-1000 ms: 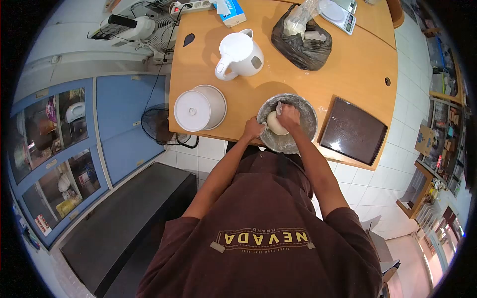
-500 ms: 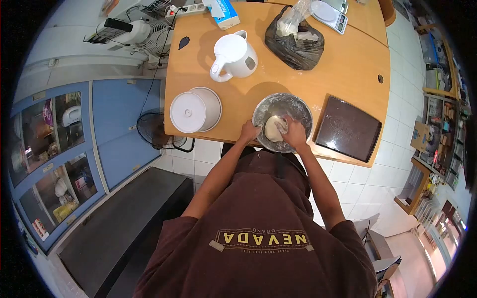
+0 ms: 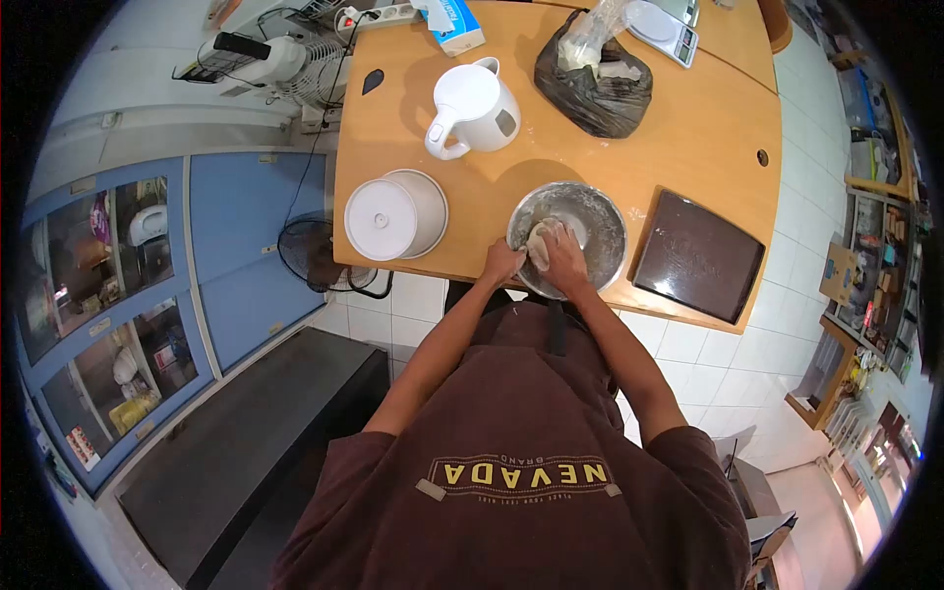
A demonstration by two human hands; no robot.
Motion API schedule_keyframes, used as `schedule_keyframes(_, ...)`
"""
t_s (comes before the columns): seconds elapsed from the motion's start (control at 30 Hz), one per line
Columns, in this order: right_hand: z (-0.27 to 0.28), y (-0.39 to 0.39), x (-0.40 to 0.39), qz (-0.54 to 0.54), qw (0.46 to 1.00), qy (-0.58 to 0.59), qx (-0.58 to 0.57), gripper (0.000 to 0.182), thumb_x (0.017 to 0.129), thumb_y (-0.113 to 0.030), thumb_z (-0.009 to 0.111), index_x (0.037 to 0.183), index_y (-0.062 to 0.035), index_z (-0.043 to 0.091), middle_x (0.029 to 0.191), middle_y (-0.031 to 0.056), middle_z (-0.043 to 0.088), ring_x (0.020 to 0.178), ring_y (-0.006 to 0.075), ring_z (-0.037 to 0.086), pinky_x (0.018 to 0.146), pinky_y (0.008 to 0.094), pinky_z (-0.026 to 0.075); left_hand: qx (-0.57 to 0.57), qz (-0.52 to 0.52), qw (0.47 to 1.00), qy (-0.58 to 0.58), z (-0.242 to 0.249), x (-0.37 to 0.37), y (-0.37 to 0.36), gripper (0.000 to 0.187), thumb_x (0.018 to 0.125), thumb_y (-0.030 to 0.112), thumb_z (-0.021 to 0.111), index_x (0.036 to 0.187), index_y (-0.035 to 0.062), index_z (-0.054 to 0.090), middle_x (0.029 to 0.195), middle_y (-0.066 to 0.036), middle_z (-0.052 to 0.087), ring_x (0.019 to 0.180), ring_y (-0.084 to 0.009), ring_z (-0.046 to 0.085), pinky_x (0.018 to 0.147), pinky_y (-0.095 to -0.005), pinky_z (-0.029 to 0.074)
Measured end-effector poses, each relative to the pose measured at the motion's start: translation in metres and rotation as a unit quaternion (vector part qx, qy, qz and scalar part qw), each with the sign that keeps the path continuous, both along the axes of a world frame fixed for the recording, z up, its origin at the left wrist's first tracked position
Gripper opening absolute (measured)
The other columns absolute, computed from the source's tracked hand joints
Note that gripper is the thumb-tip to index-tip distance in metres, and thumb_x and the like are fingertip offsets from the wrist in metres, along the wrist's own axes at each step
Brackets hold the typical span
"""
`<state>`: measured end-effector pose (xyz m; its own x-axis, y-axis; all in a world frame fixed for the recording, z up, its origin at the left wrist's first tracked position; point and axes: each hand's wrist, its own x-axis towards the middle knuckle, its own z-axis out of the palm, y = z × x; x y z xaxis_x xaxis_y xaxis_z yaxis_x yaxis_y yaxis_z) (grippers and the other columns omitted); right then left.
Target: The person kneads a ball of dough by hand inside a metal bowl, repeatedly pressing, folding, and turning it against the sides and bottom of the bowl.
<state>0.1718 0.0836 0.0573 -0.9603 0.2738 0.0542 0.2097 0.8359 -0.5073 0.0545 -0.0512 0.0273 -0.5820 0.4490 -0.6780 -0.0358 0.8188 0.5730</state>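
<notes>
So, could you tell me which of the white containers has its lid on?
The white tub, left of the bowl; the kettle behind it has a handle and spout.

Both arms extended forward, left hand (image 3: 503, 262) and right hand (image 3: 565, 258) close together, fingers curled

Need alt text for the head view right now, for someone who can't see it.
Seen from above, a person's right hand presses a dough ball inside a floured metal bowl while the left hand grips its rim. On the wooden table sit a white kettle, lidded container and dark tray.
</notes>
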Motion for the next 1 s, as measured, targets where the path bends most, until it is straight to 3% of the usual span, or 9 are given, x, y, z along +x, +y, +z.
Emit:
schedule_keyframes(0.03,-0.001,0.003,-0.003,0.021,1.000,0.007,0.014,0.034,0.088,-0.027,0.062,0.116,-0.0074,0.058,0.120,0.0222,0.054,0.111,0.0452,0.051,0.093,0.0530,0.046,-0.002,0.003,1.000,0.001,-0.005,-0.001,-0.002,0.044,0.077,0.027,0.070,0.112,0.0007,0.066,0.104,-0.025,0.068,0.102,-0.0412,0.064,0.087,-0.0447,0.051)
schedule_keyframes(0.13,-0.019,0.002,-0.020,-0.113,0.993,-0.003,-0.041,0.028,0.082,-0.020,0.067,0.106,-0.0065,0.059,0.110,0.0185,0.057,0.103,0.0414,0.054,0.090,0.0498,0.046,0.006,0.003,1.000,0.002,-0.014,-0.004,-0.003,0.046,0.076,0.030,0.071,0.111,0.0000,0.066,0.103,-0.027,0.068,0.101,-0.0427,0.064,0.087,-0.0452,0.051)
schedule_keyframes(0.23,-0.036,0.008,-0.040,-0.182,0.982,-0.033,-0.046,0.025,0.081,-0.025,0.068,0.097,-0.0073,0.063,0.101,0.0176,0.064,0.092,0.0398,0.061,0.081,0.0499,0.050,0.023,-0.013,1.000,0.009,-0.025,-0.006,-0.005,0.050,0.075,0.031,0.072,0.110,-0.0042,0.065,0.103,-0.029,0.067,0.101,-0.0438,0.064,0.088,-0.0463,0.051)
schedule_keyframes(0.4,-0.031,0.026,-0.062,-0.226,0.952,-0.186,-0.093,0.027,0.076,-0.027,0.068,0.095,-0.0079,0.068,0.091,0.0192,0.069,0.087,0.0397,0.067,0.079,0.0496,0.054,-0.005,-0.049,0.998,0.032,-0.042,-0.015,-0.009,0.054,0.075,0.033,0.072,0.106,-0.0101,0.062,0.104,-0.032,0.065,0.102,-0.0456,0.062,0.090,-0.0476,0.050)
schedule_keyframes(0.53,-0.035,0.029,-0.063,-0.264,0.929,-0.224,-0.129,0.029,0.073,-0.024,0.068,0.097,-0.0074,0.071,0.090,0.0223,0.069,0.088,0.0417,0.067,0.083,0.0498,0.054,-0.001,-0.052,0.998,0.041,-0.045,-0.020,-0.009,0.053,0.074,0.033,0.072,0.106,-0.0085,0.063,0.104,-0.032,0.065,0.102,-0.0456,0.062,0.091,-0.0473,0.049)
schedule_keyframes(0.73,-0.045,0.023,-0.048,-0.431,0.856,-0.204,-0.200,0.037,0.085,-0.038,0.061,0.094,-0.0028,0.070,0.091,0.0290,0.067,0.087,0.0461,0.066,0.086,0.0505,0.051,0.018,-0.040,0.999,0.023,-0.020,-0.015,-0.006,0.050,0.074,0.029,0.071,0.116,0.0023,0.065,0.106,-0.025,0.068,0.102,-0.0418,0.064,0.091,-0.0464,0.050)
schedule_keyframes(0.83,-0.061,0.026,-0.027,-0.416,0.864,-0.175,-0.222,0.048,0.091,-0.046,0.054,0.093,-0.0010,0.070,0.092,0.0296,0.067,0.089,0.0477,0.065,0.086,0.0498,0.051,0.018,-0.035,0.999,0.017,-0.011,-0.009,-0.002,0.048,0.074,0.026,0.071,0.117,0.0067,0.065,0.106,-0.022,0.069,0.100,-0.0401,0.065,0.089,-0.0458,0.051)
schedule_keyframes(0.93,-0.055,0.029,-0.006,-0.397,0.861,-0.175,-0.265,0.042,0.086,-0.038,0.062,0.096,0.0028,0.068,0.093,0.0315,0.066,0.095,0.0493,0.063,0.087,0.0532,0.050,0.025,-0.017,1.000,0.004,-0.007,-0.003,-0.001,0.045,0.074,0.024,0.070,0.115,0.0070,0.066,0.105,-0.021,0.069,0.099,-0.0393,0.066,0.087,-0.0453,0.051)
schedule_keyframes(1.0,-0.047,0.033,0.006,-0.328,0.902,-0.144,-0.240,0.039,0.087,-0.036,0.063,0.100,0.0010,0.067,0.092,0.0310,0.066,0.094,0.0482,0.063,0.084,0.0504,0.051,0.021,-0.011,1.000,0.008,-0.004,0.004,0.000,0.044,0.074,0.023,0.069,0.115,0.0068,0.067,0.104,-0.021,0.070,0.098,-0.0388,0.066,0.086,-0.0450,0.052)
